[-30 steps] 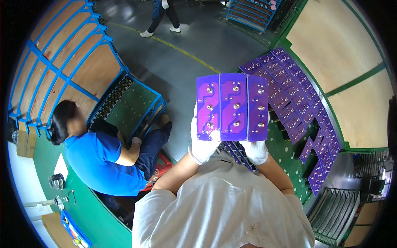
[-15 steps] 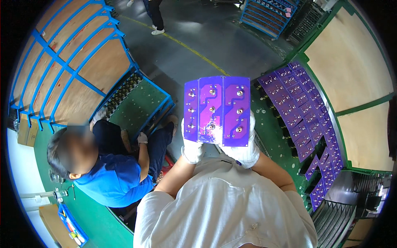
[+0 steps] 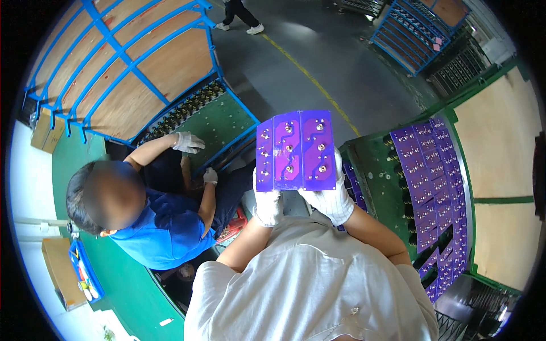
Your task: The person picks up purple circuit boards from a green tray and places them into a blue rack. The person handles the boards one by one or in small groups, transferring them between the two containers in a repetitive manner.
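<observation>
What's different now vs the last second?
The purple panel swung left, away from the racked purple boards, as the whole view turned left. One of the co-worker's gloved hands has reached out over the green surface of the blue-framed rack. Nothing taken or let go by the wearer: left hand and right hand still hold the panel.

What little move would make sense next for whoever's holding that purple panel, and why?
Perhaps guide the purple panel gently rightward with the left hand and right hand together: both hold its lower part, a seated co-worker is on the left, and similar purple boards lie on the right.
</observation>
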`<state>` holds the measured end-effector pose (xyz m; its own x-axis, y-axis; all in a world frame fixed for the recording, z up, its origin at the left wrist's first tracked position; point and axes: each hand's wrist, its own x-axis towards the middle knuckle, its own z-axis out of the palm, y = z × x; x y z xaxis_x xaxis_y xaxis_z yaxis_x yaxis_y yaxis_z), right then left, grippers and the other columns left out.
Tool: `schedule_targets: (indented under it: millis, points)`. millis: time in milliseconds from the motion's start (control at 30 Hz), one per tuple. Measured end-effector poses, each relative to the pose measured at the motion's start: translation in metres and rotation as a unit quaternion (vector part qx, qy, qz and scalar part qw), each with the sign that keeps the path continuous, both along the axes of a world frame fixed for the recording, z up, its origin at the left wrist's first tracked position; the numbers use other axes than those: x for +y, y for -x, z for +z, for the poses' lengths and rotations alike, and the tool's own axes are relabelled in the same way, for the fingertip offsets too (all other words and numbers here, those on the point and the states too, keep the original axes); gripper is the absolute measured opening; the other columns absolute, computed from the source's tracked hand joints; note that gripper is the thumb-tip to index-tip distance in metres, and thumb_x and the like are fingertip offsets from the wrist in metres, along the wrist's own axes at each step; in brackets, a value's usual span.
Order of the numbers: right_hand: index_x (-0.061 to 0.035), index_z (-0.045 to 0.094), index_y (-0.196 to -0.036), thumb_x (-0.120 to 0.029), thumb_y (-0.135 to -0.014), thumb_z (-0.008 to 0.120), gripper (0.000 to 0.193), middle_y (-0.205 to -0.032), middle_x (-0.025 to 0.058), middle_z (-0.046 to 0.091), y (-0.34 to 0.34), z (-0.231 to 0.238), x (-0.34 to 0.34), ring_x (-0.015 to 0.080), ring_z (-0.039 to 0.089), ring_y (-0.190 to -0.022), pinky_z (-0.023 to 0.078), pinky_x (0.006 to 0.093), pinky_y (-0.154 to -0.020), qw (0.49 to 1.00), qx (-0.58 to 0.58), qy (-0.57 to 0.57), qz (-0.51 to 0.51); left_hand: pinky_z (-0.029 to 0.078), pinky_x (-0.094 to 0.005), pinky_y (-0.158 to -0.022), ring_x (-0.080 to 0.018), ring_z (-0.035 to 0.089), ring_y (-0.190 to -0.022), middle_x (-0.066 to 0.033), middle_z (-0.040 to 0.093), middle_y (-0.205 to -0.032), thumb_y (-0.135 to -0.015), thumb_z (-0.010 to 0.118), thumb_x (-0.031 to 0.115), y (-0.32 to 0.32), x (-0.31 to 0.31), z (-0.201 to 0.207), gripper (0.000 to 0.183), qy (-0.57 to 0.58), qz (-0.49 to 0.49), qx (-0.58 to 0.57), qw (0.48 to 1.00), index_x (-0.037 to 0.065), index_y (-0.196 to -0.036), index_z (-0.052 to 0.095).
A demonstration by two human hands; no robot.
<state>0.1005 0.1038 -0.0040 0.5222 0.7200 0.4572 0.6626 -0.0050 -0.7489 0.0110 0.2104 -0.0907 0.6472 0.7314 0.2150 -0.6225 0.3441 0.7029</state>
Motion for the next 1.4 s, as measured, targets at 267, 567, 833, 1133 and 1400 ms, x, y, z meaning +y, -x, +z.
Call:
schedule_targets:
  millis: [267,567,833,1133,1400]
  points:
    - [-0.0046,0.043,-0.126,-0.022,-0.07,0.075,0.066,-0.123,0.017,0.045,0.002,-0.025,0.058,0.0348,0.044,-0.115,0.037,0.0436,-0.097,0.997,0.03,0.045,0.058,0.045,-0.0268,-0.078,-0.0099,0.057,-0.09,-0.0017,0.061,-0.103,-0.082,0.064,0.029,0.024,0.027,-0.013,0.043,0.071,0.012,0.031,0.997,0.004,-0.116,0.054]
    - [-0.0044,0.038,-0.128,-0.034,-0.07,0.074,0.074,-0.121,0.0214,0.048,0.006,-0.097,0.125,0.0372,0.05,-0.109,0.039,0.0427,-0.095,0.977,0.132,0.116,0.117,0.043,-0.0365,-0.094,-0.0191,0.052,-0.109,-0.0023,0.052,-0.124,-0.088,0.047,0.021,0.055,0.044,-0.111,0.041,0.279,0.062,0.117,0.951,0.011,-0.127,0.047]
    - [-0.0045,0.038,-0.13,-0.034,-0.075,0.072,0.071,-0.126,0.0175,0.047,0.012,-0.154,0.157,0.0305,0.044,-0.118,0.033,0.0373,-0.102,0.938,0.211,0.228,0.156,0.048,-0.0399,-0.085,-0.0244,0.056,-0.099,-0.0081,0.056,-0.114,-0.081,0.046,0.019,0.079,0.07,-0.155,0.04,0.32,0.051,0.182,0.928,0.009,-0.119,0.051]
    - [-0.0001,0.037,-0.13,-0.029,-0.076,0.068,0.068,-0.132,0.0229,0.038,0.031,-0.171,0.202,0.0348,0.038,-0.124,0.032,0.039,-0.104,0.949,0.184,0.211,0.148,0.046,-0.037,-0.093,-0.0242,0.052,-0.107,-0.0103,0.052,-0.12,-0.084,0.044,0.02,0.074,0.122,-0.137,0.039,0.338,0.15,0.246,0.896,0.005,-0.119,0.051]
    - [-0.0007,0.036,-0.133,-0.04,-0.089,0.05,0.061,-0.133,0.0203,0.042,0.005,-0.166,0.156,0.0319,0.038,-0.126,0.03,0.0402,-0.105,0.885,0.258,0.317,0.224,0.04,-0.0406,-0.097,-0.0288,0.05,-0.113,-0.0137,0.052,-0.126,-0.09,0.042,0.03,0.005,0.179,-0.117,0.047,0.223,0.001,0.261,0.939,0.003,-0.127,0.047]
